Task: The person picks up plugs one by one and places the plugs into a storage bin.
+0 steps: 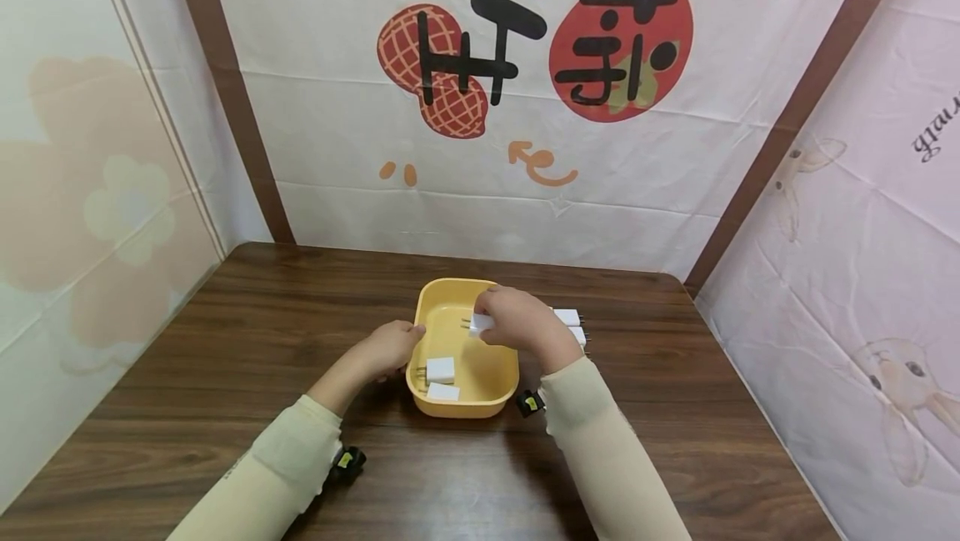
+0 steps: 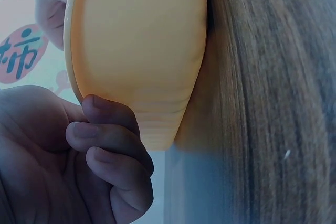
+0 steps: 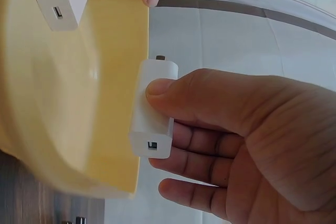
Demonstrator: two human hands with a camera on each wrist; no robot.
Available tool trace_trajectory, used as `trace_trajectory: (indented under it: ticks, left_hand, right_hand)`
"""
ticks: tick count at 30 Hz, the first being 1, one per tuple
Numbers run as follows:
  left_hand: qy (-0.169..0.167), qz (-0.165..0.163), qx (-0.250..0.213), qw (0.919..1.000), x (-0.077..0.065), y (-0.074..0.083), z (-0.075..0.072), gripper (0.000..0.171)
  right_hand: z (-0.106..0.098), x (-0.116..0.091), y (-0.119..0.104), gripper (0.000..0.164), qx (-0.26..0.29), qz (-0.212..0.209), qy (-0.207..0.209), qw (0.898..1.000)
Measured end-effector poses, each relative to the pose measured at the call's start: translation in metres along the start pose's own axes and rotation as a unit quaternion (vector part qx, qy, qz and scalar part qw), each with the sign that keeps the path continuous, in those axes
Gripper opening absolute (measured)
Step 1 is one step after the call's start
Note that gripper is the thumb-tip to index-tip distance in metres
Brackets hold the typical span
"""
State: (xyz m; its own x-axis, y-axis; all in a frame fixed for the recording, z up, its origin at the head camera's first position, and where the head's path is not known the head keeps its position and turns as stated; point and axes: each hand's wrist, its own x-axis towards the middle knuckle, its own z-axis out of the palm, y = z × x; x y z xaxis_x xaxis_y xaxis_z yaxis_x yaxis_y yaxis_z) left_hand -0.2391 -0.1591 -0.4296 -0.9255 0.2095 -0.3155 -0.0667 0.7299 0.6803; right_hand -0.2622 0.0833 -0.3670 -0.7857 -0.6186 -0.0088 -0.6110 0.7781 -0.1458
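Observation:
A yellow plastic basin (image 1: 467,409) stands on the table, and my left hand (image 1: 388,348) grips its left rim with the thumb over the edge and curled fingers against the outer wall (image 2: 142,35). Above the inside of the basin, my right hand (image 1: 519,323) pinches a white USB charger plug (image 3: 152,103) between thumb and fingers. Its metal prongs point left in the head view, and its USB port faces the right wrist camera. Inside the basin, at the near left, lie two more white charger plugs (image 1: 440,370).
Just right of the basin, partly hidden by my right hand, several white charger plugs (image 1: 567,317) lie on the brown wood-grain table (image 1: 300,299). Printed cloth walls (image 1: 330,216) border the table at the back and sides.

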Motion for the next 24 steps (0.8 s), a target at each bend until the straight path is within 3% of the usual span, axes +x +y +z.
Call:
trace_trajectory:
  ticks: [12,24]
  left_hand:
    - [0.001,0.002,-0.011,0.9999,-0.003,0.002,0.002,0.049]
    - [0.007,0.002,-0.008,0.9999,-0.005,0.004,0.002,0.047]
  right_hand:
    - [0.008,0.017,-0.004,0.025,0.014,0.008,-0.021,1.0]
    - [0.012,0.033,-0.012,0.026,-0.004,-0.02,-0.03,0.999]
